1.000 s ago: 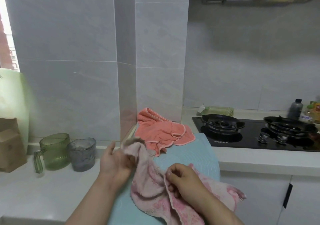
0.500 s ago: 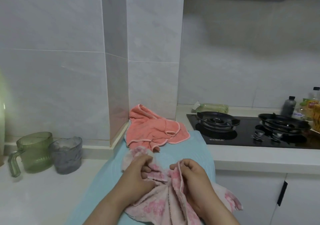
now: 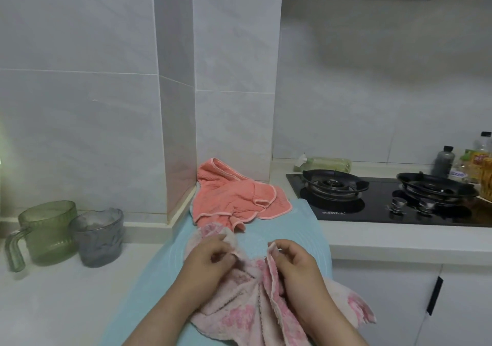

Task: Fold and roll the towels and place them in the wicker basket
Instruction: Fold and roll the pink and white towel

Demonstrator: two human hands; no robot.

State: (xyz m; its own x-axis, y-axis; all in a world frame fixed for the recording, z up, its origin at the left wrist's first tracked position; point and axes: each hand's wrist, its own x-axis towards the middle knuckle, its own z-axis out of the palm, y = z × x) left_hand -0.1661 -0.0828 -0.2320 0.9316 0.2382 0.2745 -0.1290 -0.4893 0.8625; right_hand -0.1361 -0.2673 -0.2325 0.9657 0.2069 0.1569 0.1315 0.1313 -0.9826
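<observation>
A crumpled pale pink towel with darker pink patches (image 3: 239, 311) lies on a light blue mat (image 3: 287, 236) at the counter's near edge. My left hand (image 3: 210, 263) pinches its far left edge. My right hand (image 3: 295, 263) pinches another fold of the same towel, a hand's width to the right. A coral towel (image 3: 234, 196) lies bunched behind it, against the tiled pillar. At the far right edge only a sliver of wicker (image 3: 487, 177) shows, maybe the basket.
A green jug (image 3: 48, 231) and a grey cup (image 3: 98, 236) stand on the white counter at left. A black gas hob with two burners (image 3: 386, 199) lies to the right, with bottles (image 3: 443, 161) behind it. Cabinet doors are below at right.
My hands came together on the pink towel and now draw slightly apart, each pinching an edge. The view has shifted right and down; the coral towel has not moved.
</observation>
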